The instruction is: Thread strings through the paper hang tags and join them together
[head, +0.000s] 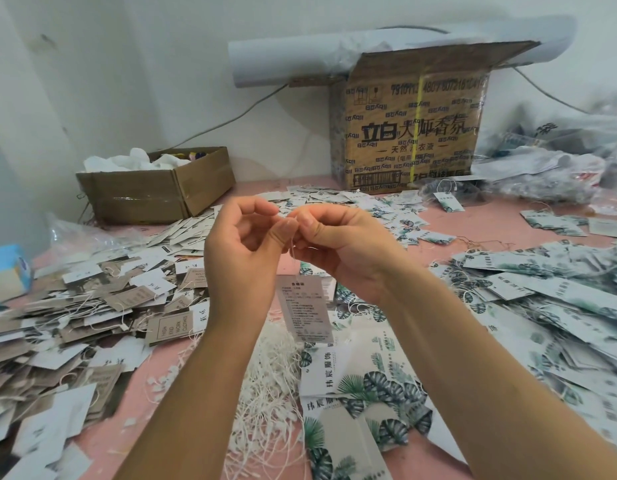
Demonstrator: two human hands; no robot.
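— Where is the tag (305, 311)?
— In the air over the pink surface (154, 393), below both hands. It is a pale upright slip with rows of small grey print, and it hangs by its top edge from a thin white string (292, 249).
— And the hands?
— Raised and together, fingertips touching. The left hand (243, 244) and the right hand (338, 244) each pinch the string at its top, with the other fingers curled.
— What lies under them?
— A heap of loose white strings (276, 375), just beside leaf tags (369, 386) printed in green. Brown tags (109, 306) mixed with white ones are piled to the left.
— Any containers?
— A small box (144, 199) at the back left is open and holds crumpled white stuff and a few coloured bits I cannot make out. A big box (411, 133) at the back is printed in black with its flaps up, and a paper roll (283, 60) rests on top. Its contents are hidden. Clear bags (542, 161) lie to its right, their contents blurred.
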